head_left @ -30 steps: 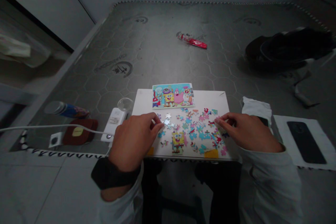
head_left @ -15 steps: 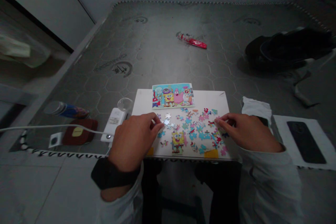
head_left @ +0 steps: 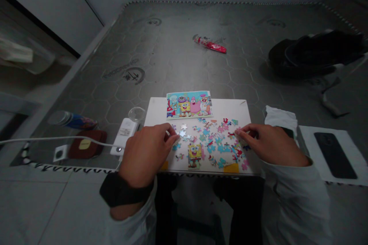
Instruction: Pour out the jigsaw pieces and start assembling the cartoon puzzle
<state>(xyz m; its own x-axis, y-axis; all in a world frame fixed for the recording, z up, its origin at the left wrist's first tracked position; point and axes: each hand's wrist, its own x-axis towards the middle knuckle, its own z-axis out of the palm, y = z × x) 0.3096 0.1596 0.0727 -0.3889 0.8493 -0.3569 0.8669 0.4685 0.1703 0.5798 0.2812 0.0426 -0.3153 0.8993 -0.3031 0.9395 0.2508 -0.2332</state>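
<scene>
My left hand (head_left: 148,149) rests at the left side of a white board (head_left: 230,107), thumb and index tip together. Anything between those tips is hidden from me. Over the board's right side, my right hand (head_left: 268,143) is also pinched, its fingertips beside loose jigsaw puzzle pieces (head_left: 225,148). Whether it holds one is too small to tell. Between the hands stands a joined yellow cartoon section (head_left: 194,155) at the front of the board. Behind the pieces lies a picture card (head_left: 189,105) with several cartoon figures.
Left of the board are a white power strip (head_left: 125,134) with a cable, a clear round lid (head_left: 137,113), a brown case (head_left: 87,145) and a bottle (head_left: 76,120). To the right lie crumpled tissue (head_left: 280,116) and a phone-printed box (head_left: 335,155). Farther back are a red wrapper (head_left: 211,44) and a black bag (head_left: 313,53).
</scene>
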